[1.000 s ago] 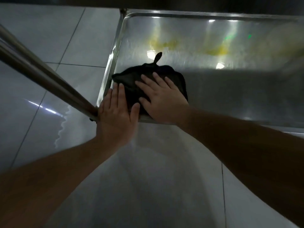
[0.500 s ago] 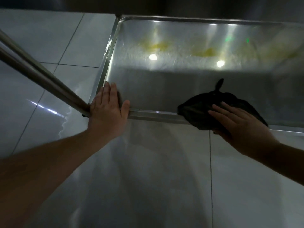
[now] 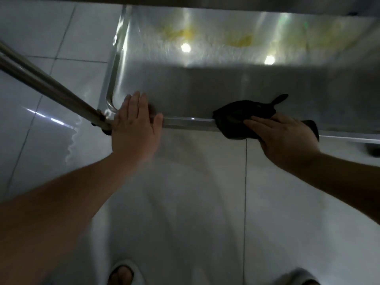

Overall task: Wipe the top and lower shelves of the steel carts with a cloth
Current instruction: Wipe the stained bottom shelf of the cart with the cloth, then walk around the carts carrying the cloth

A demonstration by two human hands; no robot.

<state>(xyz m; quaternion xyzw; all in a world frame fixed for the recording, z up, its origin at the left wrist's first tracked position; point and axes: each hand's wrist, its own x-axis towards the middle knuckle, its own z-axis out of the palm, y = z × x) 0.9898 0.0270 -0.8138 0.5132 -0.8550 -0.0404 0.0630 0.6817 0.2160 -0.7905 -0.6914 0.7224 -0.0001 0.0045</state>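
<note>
The steel cart's lower shelf (image 3: 205,85) fills the upper part of the view, with a raised rim along its front and left edges. A black cloth (image 3: 242,118) lies bunched over the front rim, right of centre. My right hand (image 3: 287,138) presses on the cloth with straight fingers pointing left. My left hand (image 3: 135,128) rests flat on the shelf's front left corner, fingers straight, beside the cart's post.
A slanting steel post (image 3: 47,87) of the cart runs from the left edge down to the shelf's front left corner. Glossy white floor tiles (image 3: 195,202) lie below. My foot in a slipper (image 3: 123,272) shows at the bottom. Yellow smears (image 3: 240,41) mark the shelf's far side.
My right hand slid the cloth from the shelf's front left corner rightward along the front rim. My left hand stayed at the corner. The view has tilted down a little.
</note>
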